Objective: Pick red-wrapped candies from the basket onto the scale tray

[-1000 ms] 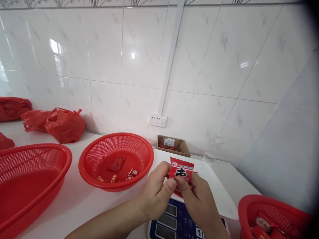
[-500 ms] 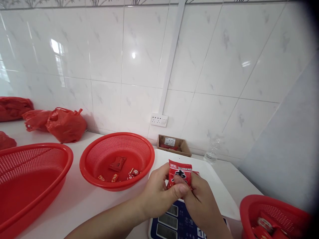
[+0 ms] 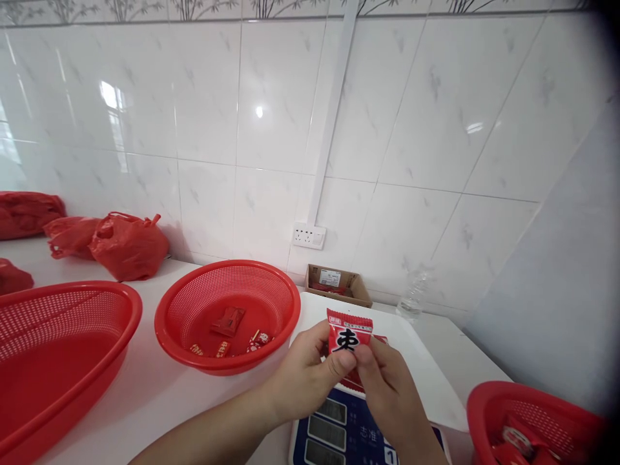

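Low in the centre of the frame, the left hand (image 3: 310,381) and right hand (image 3: 387,394) both pinch the red packet (image 3: 349,332) by its lower part, thumbs meeting. It stands upright above the scale (image 3: 421,368), probably so that its printed face shows. A round basket (image 3: 227,365) sits just to the left on the desk (image 3: 159,400).

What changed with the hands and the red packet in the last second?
The left hand and the right hand shifted their grip slightly lower on the red packet, uncovering its black character. Both still pinch it above the scale. The round basket and its contents stayed put.
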